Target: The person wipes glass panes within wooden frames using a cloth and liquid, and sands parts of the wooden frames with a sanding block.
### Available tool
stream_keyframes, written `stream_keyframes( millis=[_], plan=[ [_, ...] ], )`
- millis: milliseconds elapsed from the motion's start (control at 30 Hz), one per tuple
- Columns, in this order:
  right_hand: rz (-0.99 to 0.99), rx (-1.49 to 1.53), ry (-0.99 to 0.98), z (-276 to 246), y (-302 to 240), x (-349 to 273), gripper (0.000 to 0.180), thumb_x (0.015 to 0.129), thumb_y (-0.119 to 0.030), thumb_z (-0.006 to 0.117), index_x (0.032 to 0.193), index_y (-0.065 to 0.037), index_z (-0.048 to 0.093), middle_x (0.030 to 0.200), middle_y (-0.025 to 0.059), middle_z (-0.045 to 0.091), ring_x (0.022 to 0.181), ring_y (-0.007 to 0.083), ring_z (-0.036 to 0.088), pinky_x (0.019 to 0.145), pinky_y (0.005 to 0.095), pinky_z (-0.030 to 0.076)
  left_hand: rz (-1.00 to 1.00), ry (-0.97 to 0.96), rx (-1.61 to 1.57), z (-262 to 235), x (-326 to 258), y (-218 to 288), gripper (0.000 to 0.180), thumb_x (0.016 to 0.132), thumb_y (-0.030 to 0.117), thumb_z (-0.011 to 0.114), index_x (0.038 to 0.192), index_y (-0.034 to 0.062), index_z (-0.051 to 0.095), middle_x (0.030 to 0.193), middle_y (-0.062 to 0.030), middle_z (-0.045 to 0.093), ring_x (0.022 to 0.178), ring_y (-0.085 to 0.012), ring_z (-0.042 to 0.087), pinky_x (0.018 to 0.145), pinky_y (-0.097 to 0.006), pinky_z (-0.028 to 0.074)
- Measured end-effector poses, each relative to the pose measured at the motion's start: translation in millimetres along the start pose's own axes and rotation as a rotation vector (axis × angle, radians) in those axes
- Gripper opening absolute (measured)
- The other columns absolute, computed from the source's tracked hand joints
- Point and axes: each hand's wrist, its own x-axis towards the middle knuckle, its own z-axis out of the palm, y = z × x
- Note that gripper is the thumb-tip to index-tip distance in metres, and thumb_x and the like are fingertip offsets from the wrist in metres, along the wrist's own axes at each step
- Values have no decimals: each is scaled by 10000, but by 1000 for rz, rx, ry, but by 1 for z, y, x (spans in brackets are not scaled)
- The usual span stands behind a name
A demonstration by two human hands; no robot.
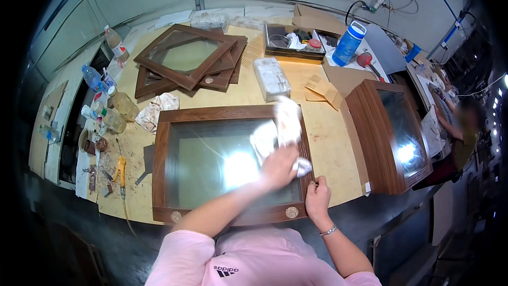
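A brown wooden-framed glass door (233,112) lies flat on the workbench in front of me, with two round carved medallions on its near rail. My left hand (280,168) reaches across the glass and is closed on a white cloth (288,122), which is smeared by motion over the door's right part. Bright light glares off the glass beside the cloth. At the near right corner, my right hand (318,197) has its fingers curled round the wooden frame's edge.
More wooden frames (185,55) are stacked at the back left. A crumpled rag (157,110), several bottles (123,104) and a yellow-handled tool (121,170) line the left side. Wooden glass-fronted pieces (378,132) stand right; behind are a white block (271,78) and blue bottle (349,44). Another person (460,132) works far right.
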Motion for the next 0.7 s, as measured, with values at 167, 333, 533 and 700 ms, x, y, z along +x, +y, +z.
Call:
stream_keyframes(
  millis=[167, 333, 533, 700],
  plan=[
    [25, 28, 12, -3, 10, 3, 146, 887, -123, 548, 870, 22, 545, 692, 248, 607, 696, 446, 611, 661, 518, 457, -429, -227, -651, -70, -26, 17, 311, 887, 186, 641, 1156, 29, 636, 956, -126, 691, 883, -200, 644, 847, -331, 509],
    [-98, 30, 35, 7, -7, 0, 174, 898, -137, 531, 852, 30, 552, 683, 239, 607, 672, 424, 611, 649, 503, 458, -222, 10, -42, -51, 16, -29, 610, 805, 390, 683, 1334, 107, 575, 1454, -172, 476, 1295, -345, 473, 1095, -474, 332],
    [-67, 161, 25, 1, 22, 4, 164, 922, -103, 535, 877, 54, 555, 696, 177, 597, 622, 243, 554, 618, 401, 451, 246, -340, 23, -52, -109, 53, 469, 797, 173, 646, 1255, 81, 610, 1444, -104, 497, 1375, -327, 406, 1140, -493, 333],
    [-108, 155, 30, -1, 13, 1, 151, 916, -82, 550, 865, 59, 540, 682, 150, 581, 602, 201, 518, 594, 372, 433, -239, 127, 475, -212, -208, -43, 289, 818, 77, 634, 1100, 120, 681, 1118, -146, 673, 996, -311, 648, 890, -403, 518]
  ],
)
